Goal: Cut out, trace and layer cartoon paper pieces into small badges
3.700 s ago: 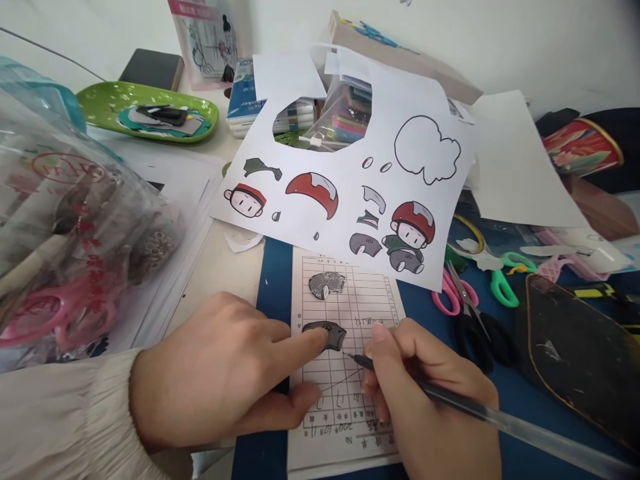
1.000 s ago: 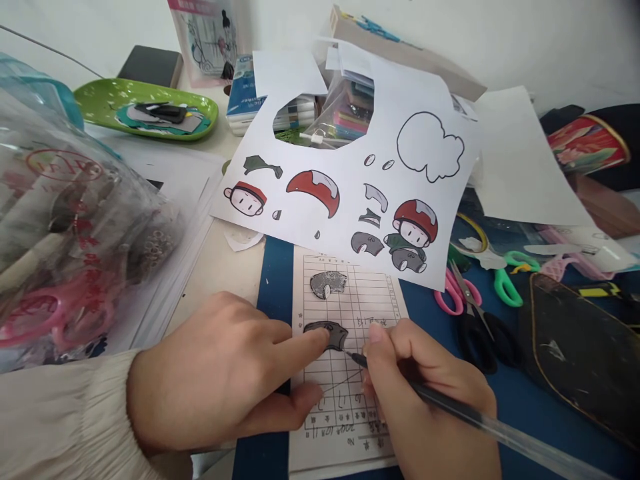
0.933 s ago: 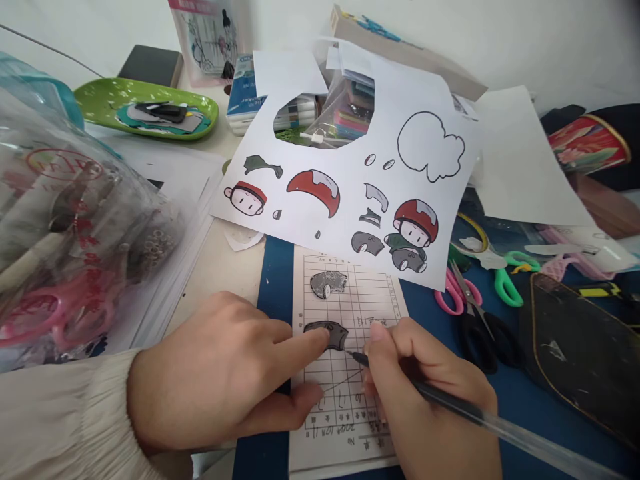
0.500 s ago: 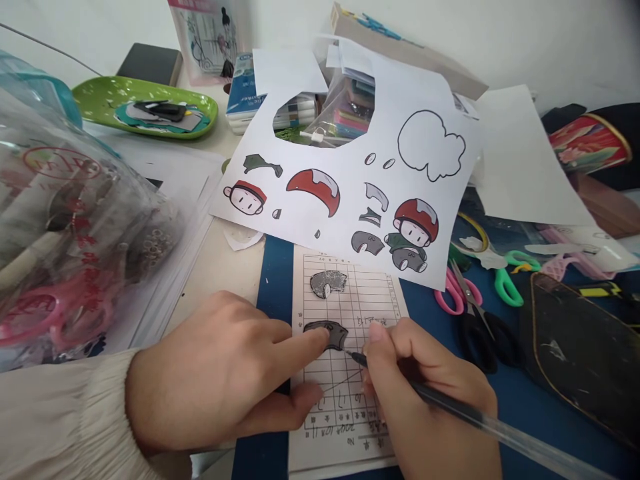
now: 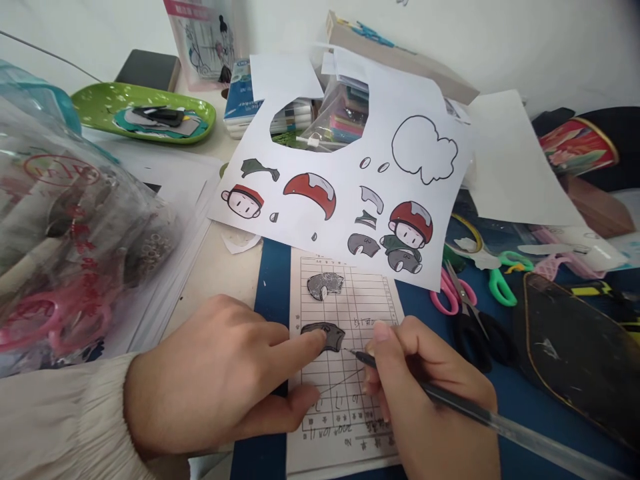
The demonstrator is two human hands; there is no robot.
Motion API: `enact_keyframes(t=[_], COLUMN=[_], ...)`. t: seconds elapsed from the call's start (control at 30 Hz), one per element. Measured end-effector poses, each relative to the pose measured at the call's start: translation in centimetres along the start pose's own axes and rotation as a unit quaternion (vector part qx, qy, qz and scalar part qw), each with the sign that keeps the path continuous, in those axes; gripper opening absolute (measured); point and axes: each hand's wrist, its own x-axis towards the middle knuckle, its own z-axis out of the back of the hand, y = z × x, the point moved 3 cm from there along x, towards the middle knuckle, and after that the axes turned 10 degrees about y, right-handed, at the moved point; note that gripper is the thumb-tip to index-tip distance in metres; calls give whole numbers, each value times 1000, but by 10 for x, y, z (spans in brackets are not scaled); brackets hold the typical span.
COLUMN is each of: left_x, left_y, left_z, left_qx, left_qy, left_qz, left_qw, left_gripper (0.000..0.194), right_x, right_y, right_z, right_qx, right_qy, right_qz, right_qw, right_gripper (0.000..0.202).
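My left hand lies over the lower left of a printed receipt pad. Its index finger is stretched out and its tip rests on a dark grey paper cutout, part of which it hides. The thumb is spread apart below, on the pad. In my right hand a black gel pen is pinched, its tip just right of the cutout's lower right edge. Farther up the pad lies a second grey cutout with a speckled surface and a small white part.
Beyond the pad, a printed sheet with cartoon parts leans over markers. Scissors and a black pouch lie right. A bulging clear bag fills the left, with a green dish behind.
The pen tip has shifted slightly right, away from the cutout's edge. My left index finger stays on the cutout. The whole view has moved a little.
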Motion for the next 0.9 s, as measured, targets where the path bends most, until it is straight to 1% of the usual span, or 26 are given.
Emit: enact_keyframes(t=[0.13, 0.2, 0.27, 0.4, 0.5, 0.6, 0.67, 0.8, 0.9], left_x=[-1, -2, -3, -1, 0, 0, 0, -2, -2], left_y=[1, 2, 3, 3, 2, 3, 3, 3, 2], left_z=[-1, -2, -3, -3, -2, -1, -2, -3, -4], left_qx=[1, 5, 6, 5, 1, 0, 5, 8, 8], left_qy=[-15, -20, -23, -21, -22, -27, -25, -18, -18], left_qz=[-3, -7, -11, -12, -12, -14, -14, -12, -12], left_qw=[1000, 1000, 1000, 1000, 1000, 1000, 1000, 1000, 1000], left_gripper=[23, 21, 21, 22, 20, 20, 22, 26, 23], right_x=[0, 0, 1, 5, 6, 8, 8, 9, 9], right_y=[-1, 0, 2, 5, 0, -7, -11, -12, -11], right_z=[0, 0, 0, 3, 4, 5, 4, 2, 1], right_qx=[118, 173, 191, 188, 191, 180, 183, 208, 214], right_qy=[33, 44, 40, 26, 43, 77, 91, 96, 94], right_qz=[-61, -93, -109, -69, -53, -55, -61, -76, -77], right_qw=[991, 979, 975, 979, 979, 979, 977, 970, 969], right_gripper=[49, 48, 43, 37, 41, 47, 48, 44, 41])
